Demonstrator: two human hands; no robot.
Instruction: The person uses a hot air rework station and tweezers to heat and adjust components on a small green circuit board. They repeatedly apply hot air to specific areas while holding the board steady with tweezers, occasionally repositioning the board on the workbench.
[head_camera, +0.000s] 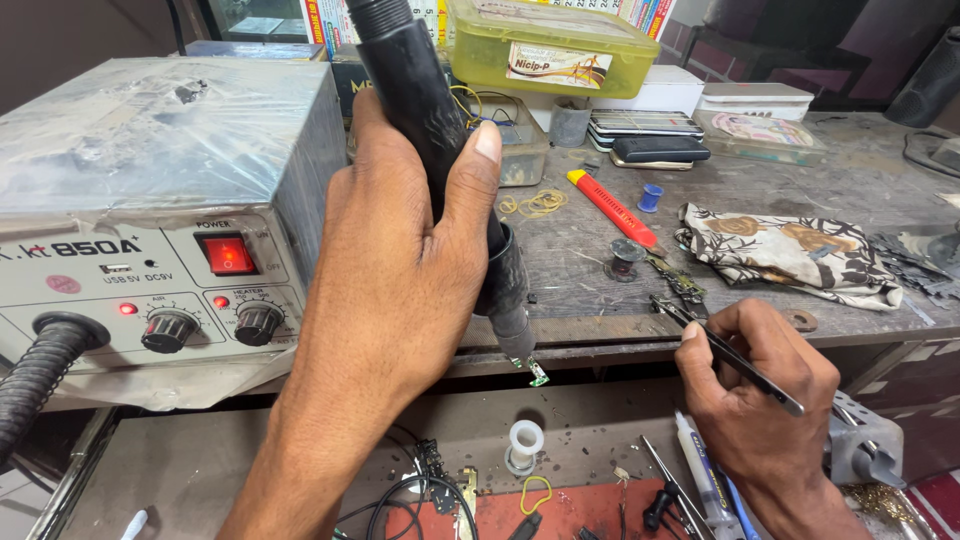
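Observation:
My left hand (395, 250) grips a black hot-air wand (440, 130), held nozzle down. Its metal tip hovers just above a small green circuit board (538, 372) that lies at the front edge of the workbench. My right hand (760, 395) holds thin metal tweezers (730, 355) like a pen, their points angled up and left, a short way right of the board. A black ribbed hose (35, 375) runs from the grey hot-air station (150, 230) at the left, whose red power switch (228, 255) is lit.
On the bench lie a red utility knife (610, 207), a small wire spool (626, 258), a patterned cloth (795, 252), rubber bands (535, 204), stacked phones (650, 138) and a yellow-green plastic box (550, 45). The open drawer below holds a white solder spool (524, 445), black wires (420, 495), screwdrivers and a syringe (700, 470).

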